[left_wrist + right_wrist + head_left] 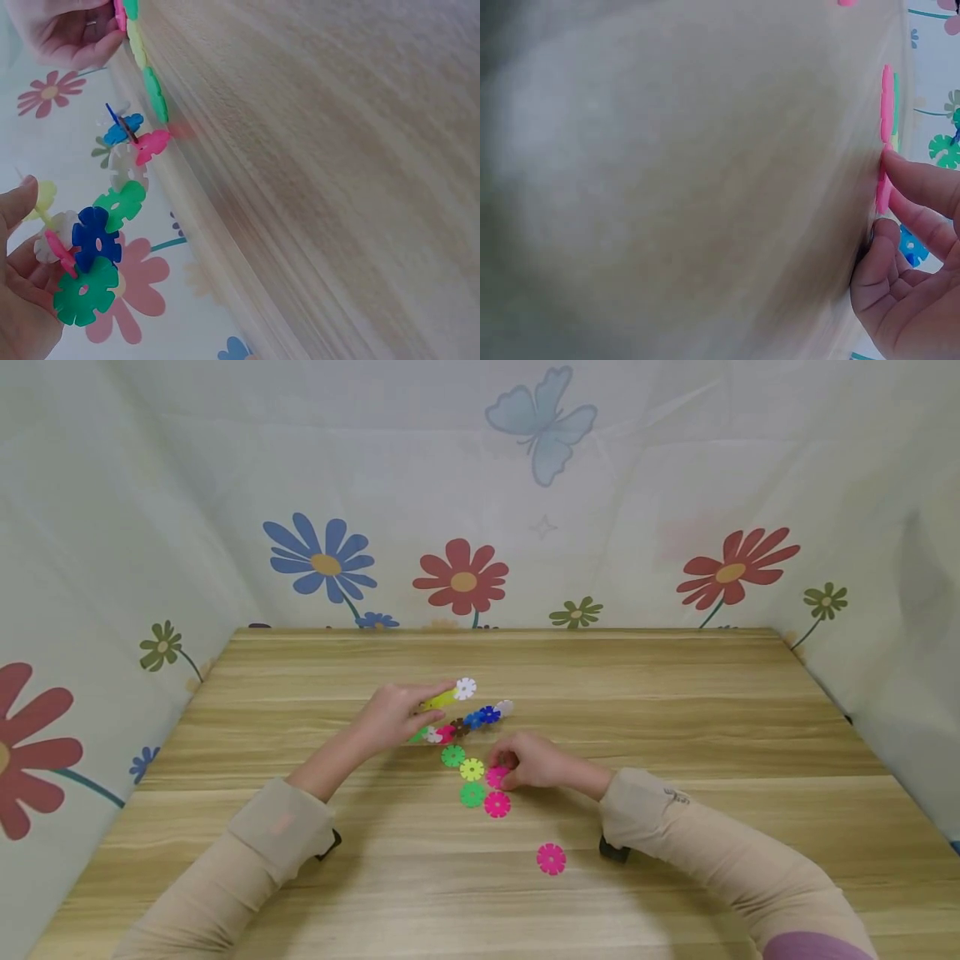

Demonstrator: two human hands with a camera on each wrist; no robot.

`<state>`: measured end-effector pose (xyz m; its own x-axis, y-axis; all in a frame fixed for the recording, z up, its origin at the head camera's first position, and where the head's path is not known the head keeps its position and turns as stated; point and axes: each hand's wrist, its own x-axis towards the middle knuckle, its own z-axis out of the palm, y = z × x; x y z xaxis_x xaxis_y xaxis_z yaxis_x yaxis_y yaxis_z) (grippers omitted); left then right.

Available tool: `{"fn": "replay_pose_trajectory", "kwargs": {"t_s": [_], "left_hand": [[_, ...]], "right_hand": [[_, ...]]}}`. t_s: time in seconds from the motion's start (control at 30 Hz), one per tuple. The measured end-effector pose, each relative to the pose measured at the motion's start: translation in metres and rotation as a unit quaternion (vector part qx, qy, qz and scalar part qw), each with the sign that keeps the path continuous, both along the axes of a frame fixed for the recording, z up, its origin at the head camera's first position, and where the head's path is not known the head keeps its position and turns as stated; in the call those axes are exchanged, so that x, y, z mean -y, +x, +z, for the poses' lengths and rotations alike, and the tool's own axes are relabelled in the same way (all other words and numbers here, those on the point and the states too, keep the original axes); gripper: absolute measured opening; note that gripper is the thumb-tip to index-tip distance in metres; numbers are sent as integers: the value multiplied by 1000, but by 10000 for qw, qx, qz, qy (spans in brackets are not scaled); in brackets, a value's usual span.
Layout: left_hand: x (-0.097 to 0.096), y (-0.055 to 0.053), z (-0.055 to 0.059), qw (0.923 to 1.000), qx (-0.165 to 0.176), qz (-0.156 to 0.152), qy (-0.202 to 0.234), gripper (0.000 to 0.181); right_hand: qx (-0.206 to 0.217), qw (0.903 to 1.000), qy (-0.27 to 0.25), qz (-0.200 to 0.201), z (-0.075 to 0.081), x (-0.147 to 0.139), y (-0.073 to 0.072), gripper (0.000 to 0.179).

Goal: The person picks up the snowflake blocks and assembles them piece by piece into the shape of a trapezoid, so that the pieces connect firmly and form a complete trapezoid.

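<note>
My left hand (390,714) grips one end of a chain of interlocking flower-shaped plastic discs, held up above the table. In the left wrist view, a green disc (84,296) and a dark blue disc (97,236) sit close to its fingers. The linked chain runs off through white, pink, brown and blue discs (489,715). My right hand (532,760) pinches a pink disc (497,777) at the table, thumb on its near edge. Right beside it lie a yellow disc (472,769), two green discs (472,794) and another pink disc (497,804).
A separate pink disc (551,859) lies on the wooden table (675,693), nearer the front. Behind and at the sides hangs a white cloth (405,468) printed with flowers and a butterfly.
</note>
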<state>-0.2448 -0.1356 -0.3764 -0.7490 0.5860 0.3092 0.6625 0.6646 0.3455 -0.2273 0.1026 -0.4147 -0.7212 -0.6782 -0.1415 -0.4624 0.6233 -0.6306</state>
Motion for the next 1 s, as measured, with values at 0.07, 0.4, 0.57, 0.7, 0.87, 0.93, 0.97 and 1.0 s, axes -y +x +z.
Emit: {"fn": "replay_pose_trajectory", "kwargs": {"t_s": [0.07, 0.4, 0.57, 0.7, 0.87, 0.93, 0.97, 1.0], "left_hand": [[0, 0, 0, 10000, 6, -4, 6, 46], [-7, 2, 3, 9997, -154, -162, -27, 46], [-13, 6, 7, 9990, -276, -343, 39, 45], [-19, 10, 9, 9986, -276, -444, 60, 45], [-26, 16, 9, 9981, -218, -570, -12, 44], [-29, 18, 9, 9977, -198, -644, 1, 45], [-31, 19, 10, 9975, -201, -682, 3, 45], [-32, 20, 10, 9973, -186, -707, -15, 45]], "right_hand": [[-14, 10000, -38, -60, 0, -1, 1, 25], [419, 9953, -796, -347, 1, -13, 3, 21], [331, 9892, -1339, -497, 7, -27, -1, 18], [197, 9790, -1865, -800, 20, -37, -2, 15], [264, 9657, -2333, -1105, 35, -43, -1, 12], [265, 9614, -2482, -1161, 40, -45, 0, 12], [253, 9595, -2533, -1204, 42, -46, 0, 12], [240, 9578, -2582, -1243, 44, -46, 1, 12]]}}
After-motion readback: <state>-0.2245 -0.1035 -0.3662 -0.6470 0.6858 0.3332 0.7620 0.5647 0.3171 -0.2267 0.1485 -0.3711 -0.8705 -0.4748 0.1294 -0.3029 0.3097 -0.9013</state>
